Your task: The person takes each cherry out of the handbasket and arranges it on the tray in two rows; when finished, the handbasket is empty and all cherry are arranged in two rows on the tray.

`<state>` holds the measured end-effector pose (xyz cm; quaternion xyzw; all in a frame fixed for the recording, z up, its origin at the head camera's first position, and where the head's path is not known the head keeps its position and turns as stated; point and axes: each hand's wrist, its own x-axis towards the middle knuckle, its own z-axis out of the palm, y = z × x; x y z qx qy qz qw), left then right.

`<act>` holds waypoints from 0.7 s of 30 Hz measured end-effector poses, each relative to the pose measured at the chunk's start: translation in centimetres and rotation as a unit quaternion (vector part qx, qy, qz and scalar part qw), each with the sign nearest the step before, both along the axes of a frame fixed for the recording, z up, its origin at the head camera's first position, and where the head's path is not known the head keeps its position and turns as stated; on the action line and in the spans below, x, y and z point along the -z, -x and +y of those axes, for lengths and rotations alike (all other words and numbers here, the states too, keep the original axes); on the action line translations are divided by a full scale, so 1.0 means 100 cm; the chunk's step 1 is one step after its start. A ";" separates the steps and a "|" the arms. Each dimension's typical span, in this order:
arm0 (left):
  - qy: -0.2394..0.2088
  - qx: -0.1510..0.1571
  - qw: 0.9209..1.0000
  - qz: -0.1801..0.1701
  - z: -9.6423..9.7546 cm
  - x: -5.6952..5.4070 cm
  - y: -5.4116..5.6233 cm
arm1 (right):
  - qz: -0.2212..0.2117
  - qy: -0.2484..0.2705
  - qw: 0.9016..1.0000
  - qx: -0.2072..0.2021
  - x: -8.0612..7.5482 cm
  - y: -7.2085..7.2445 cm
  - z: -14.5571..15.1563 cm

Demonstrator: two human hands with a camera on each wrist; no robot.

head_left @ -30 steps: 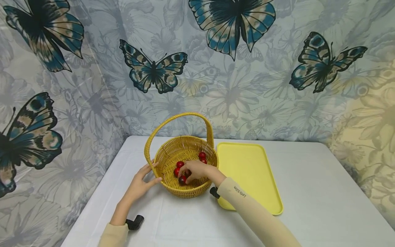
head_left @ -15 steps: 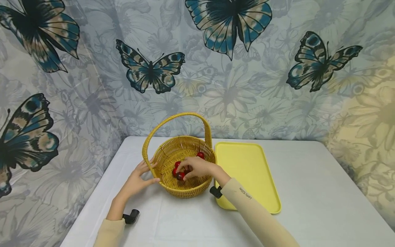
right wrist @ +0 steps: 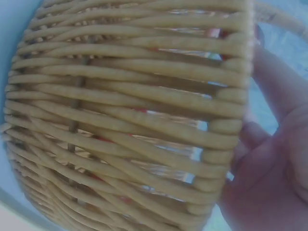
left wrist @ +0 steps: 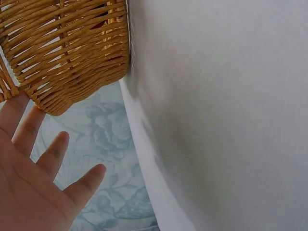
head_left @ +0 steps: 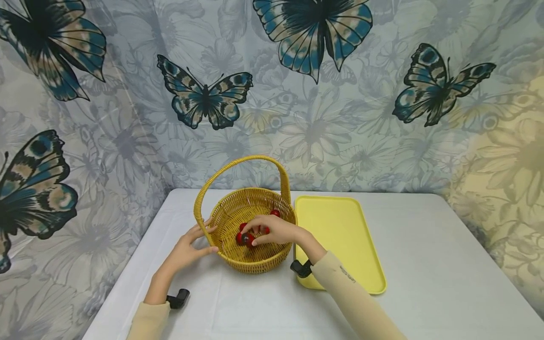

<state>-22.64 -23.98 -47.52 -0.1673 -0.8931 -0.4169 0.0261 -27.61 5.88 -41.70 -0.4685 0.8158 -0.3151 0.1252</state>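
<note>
A yellow woven basket (head_left: 255, 267) with a tall arched handle (head_left: 238, 162) stands on the table, small glossy dark red round fruits (head_left: 275, 213) inside it. My left hand (head_left: 187, 250) rests against the basket's left side near the handle's base, thumb at the front rim. In the left wrist view its fingers (left wrist: 53, 149) are straight and spread, two tips at the wicker. My right hand (head_left: 274, 229) reaches over the right rim and pinches a dark red round fruit (head_left: 247, 240) between thumb and fingertips. The right wrist view mostly shows the basket's outer weave (right wrist: 125, 110).
A yellow rectangular tray (head_left: 340, 236) lies right beside the basket, partly under the right forearm. White cloth (head_left: 425, 274) covers the table. Behind it hangs a grey floral curtain (head_left: 314, 137) with large butterflies.
My right hand has shifted slightly up and back within the basket, the dark red round fruit at its fingertips moving along. The left hand keeps its place on the basket. The head view drifts slightly.
</note>
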 end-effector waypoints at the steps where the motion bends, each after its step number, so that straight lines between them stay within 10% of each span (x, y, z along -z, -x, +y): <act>1: -0.004 0.001 1.000 -0.003 0.001 -0.002 -0.001 | 0.006 0.003 1.000 0.001 -0.001 -0.001 0.001; 10: -0.007 0.010 1.000 -0.012 0.012 -0.031 -0.015 | 0.019 0.017 0.999 0.023 -0.005 -0.007 0.006; 21: -0.028 0.013 0.999 -0.010 0.012 -0.024 -0.015 | -0.055 0.105 0.991 0.066 0.001 -0.014 0.018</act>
